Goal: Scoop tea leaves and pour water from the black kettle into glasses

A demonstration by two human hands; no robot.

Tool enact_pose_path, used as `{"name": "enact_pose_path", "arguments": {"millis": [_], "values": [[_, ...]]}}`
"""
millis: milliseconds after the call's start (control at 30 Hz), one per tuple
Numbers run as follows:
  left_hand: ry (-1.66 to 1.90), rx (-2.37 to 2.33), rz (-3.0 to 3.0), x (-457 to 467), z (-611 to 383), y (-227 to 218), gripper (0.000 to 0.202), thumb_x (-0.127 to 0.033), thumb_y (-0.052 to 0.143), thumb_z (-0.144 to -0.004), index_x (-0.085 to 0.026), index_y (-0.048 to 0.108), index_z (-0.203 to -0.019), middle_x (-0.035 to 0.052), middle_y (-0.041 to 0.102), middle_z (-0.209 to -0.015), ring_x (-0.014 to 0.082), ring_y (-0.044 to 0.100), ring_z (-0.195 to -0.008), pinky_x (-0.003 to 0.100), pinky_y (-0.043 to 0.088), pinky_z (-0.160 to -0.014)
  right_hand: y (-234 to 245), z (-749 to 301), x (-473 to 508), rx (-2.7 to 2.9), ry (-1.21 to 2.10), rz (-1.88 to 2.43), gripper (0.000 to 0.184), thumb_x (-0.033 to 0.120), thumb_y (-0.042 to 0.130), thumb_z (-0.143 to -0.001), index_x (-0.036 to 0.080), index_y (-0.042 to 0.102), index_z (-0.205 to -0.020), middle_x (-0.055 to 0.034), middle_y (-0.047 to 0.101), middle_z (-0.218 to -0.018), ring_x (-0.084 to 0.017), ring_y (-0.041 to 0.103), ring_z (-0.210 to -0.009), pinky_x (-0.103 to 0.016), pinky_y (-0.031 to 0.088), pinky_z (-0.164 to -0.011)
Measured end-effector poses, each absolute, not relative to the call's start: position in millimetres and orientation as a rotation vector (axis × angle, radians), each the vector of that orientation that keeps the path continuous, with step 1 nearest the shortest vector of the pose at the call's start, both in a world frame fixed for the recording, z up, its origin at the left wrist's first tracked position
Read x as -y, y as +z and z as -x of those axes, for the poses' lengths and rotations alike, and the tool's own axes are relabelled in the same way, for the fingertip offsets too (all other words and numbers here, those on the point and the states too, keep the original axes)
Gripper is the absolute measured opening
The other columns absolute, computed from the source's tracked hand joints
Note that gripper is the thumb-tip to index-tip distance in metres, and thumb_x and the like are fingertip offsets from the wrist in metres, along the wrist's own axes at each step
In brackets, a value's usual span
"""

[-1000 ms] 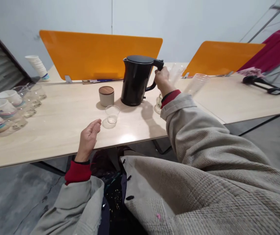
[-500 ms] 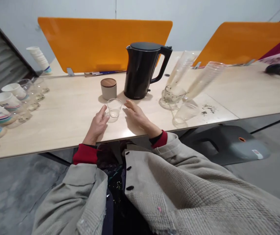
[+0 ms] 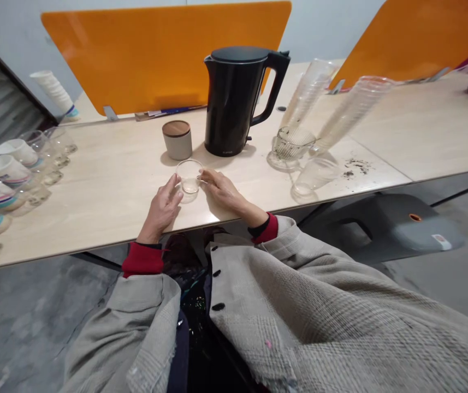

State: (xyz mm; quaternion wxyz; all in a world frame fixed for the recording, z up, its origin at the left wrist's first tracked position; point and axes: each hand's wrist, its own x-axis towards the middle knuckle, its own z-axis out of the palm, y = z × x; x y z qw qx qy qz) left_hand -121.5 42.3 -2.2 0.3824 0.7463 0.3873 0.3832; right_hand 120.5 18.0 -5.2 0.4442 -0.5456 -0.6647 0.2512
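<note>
Glass cup [image 3: 189,177] stands on the wooden table [image 3: 111,164] near its front edge, a little clear liquid in its base. Far left, striped white bowls [image 3: 2,172] sit in a row beside small glasses [image 3: 49,174], with a stack of paper cups [image 3: 51,90] behind them. The left hand [image 3: 160,210] reaches the cup from that side, fingers lightly curled, tips against the glass. The right hand [image 3: 223,188] mirrors it from the other side, so the cup seems boxed in between them; how firmly either presses cannot be told. Behind sit a lidded canister [image 3: 176,139] and a black kettle [image 3: 231,101], its handle turned right. Further right are a ribbed glass [image 3: 293,143], tilted stacks of clear cups [image 3: 350,112], another glass [image 3: 315,174] and dark flecks [image 3: 354,166].
</note>
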Motion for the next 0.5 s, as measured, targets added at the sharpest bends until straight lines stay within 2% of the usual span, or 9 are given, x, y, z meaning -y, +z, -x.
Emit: {"name": "enact_pose_path", "arguments": {"millis": [100, 200, 267, 333, 400, 500], "values": [[0.964, -1.014, -1.938, -37.8, 123.4, -0.2, 0.08, -0.055, 0.066, -0.098, -0.019, 0.051, -0.168, 0.0168, 0.065, -0.162, 0.0343, 0.057, -0.156, 0.057, 0.039, -0.135, -3.6, -121.1, -14.6, 1.668, 0.663, 1.335, 0.049, 0.034, 0.059, -0.102, 0.023, 0.067, -0.149, -0.0127, 0.078, -0.143, -0.03, 0.073, -0.136, -0.051, 0.054, -0.122], [0.991, -1.078, -1.988, -37.6, 123.7, -1.2, 0.078, -0.057, 0.064, -0.1, -0.018, 0.052, -0.167, 0.0181, 0.064, -0.163, 0.0337, 0.057, -0.156, 0.056, 0.04, -0.135, 0.8, -121.7, -11.8, 1.651, 0.59, 1.378, 0.052, 0.026, 0.055, -0.1, 0.026, 0.067, -0.151, -0.0093, 0.079, -0.142, -0.031, 0.071, -0.136, -0.052, 0.053, -0.124], [1.039, -1.165, -2.052, -39.3, 122.3, -4.1, 0.076, -0.058, 0.062, -0.101, -0.016, 0.054, -0.164, 0.0204, 0.059, -0.167, 0.0354, 0.05, -0.162, 0.057, 0.035, -0.138, 3.8, -122.1, -10.4, 1.603, 0.452, 1.446, 0.061, 0.017, 0.048, -0.096, 0.029, 0.064, -0.155, -0.0061, 0.077, -0.146, -0.031, 0.066, -0.141, -0.054, 0.05, -0.127], [1.064, -1.261, -2.135, -40.9, 119.5, -8.1, 0.073, -0.057, 0.059, -0.103, -0.014, 0.055, -0.163, 0.0217, 0.052, -0.173, 0.0373, 0.035, -0.17, 0.059, 0.025, -0.142, 5.0, -122.0, -10.0, 1.554, 0.304, 1.536, 0.068, 0.013, 0.044, -0.094, 0.026, 0.061, -0.158, -0.0069, 0.073, -0.152, -0.032, 0.061, -0.145, -0.056, 0.045, -0.131], [1.027, -1.345, -2.202, -41.2, 115.6, -11.6, 0.072, -0.054, 0.057, -0.104, -0.013, 0.053, -0.163, 0.0224, 0.046, -0.177, 0.0391, 0.021, -0.175, 0.064, 0.015, -0.142, 3.0, -120.6, -10.4, 1.553, 0.203, 1.625, 0.065, 0.016, 0.044, -0.096, 0.02, 0.061, -0.159, -0.0118, 0.069, -0.158, -0.036, 0.059, -0.146, -0.059, 0.042, -0.132], [0.915, -1.432, -2.257, -38.1, 109.4, -11.5, 0.067, -0.046, 0.053, -0.106, -0.012, 0.052, -0.164, 0.0237, 0.041, -0.179, 0.0426, 0.015, -0.176, 0.073, 0.01, -0.14, -3.5, -116.2, -10.6, 1.622, 0.124, 1.721, 0.057, 0.022, 0.05, -0.1, 0.015, 0.063, -0.155, -0.0176, 0.064, -0.162, -0.041, 0.056, -0.148, -0.066, 0.038, -0.132]]}}
